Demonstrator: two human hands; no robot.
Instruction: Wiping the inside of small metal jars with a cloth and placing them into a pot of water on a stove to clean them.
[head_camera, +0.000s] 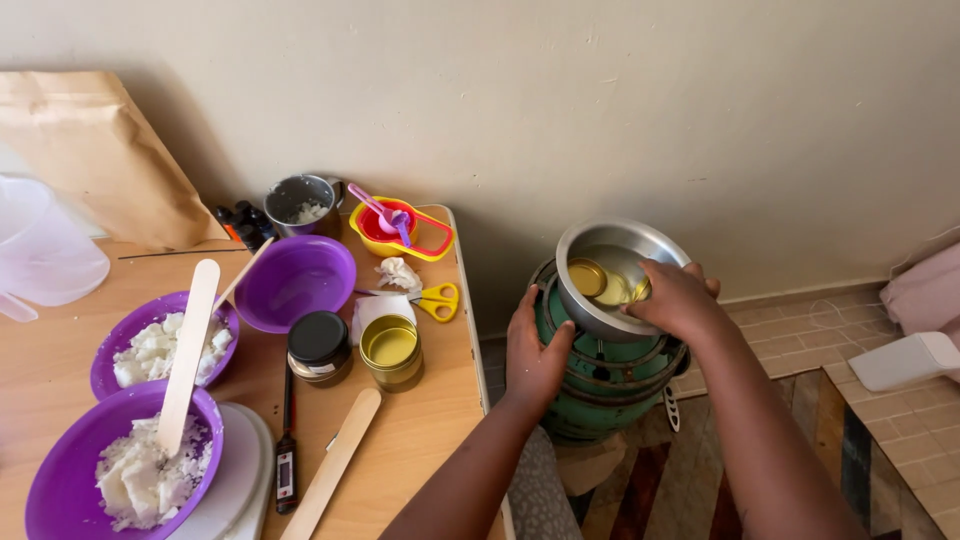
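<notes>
A steel bowl (600, 300) sits tilted on top of a green round stove (610, 385) on the floor beside the table. Inside the bowl lie gold tins (588, 277) in a little liquid. My right hand (672, 297) reaches over the bowl's right rim, fingers closed on one tin. My left hand (532, 352) presses flat against the stove's left side, just below the bowl.
A wooden table (420, 430) at left holds three purple bowls (296, 282), two with white chunks and wooden sticks, a gold tin (390, 347), a black-lidded jar (319, 345), yellow scissors (437, 299), a thermometer (285, 470), a small pot (301, 203). A tiled ledge (890, 440) lies right.
</notes>
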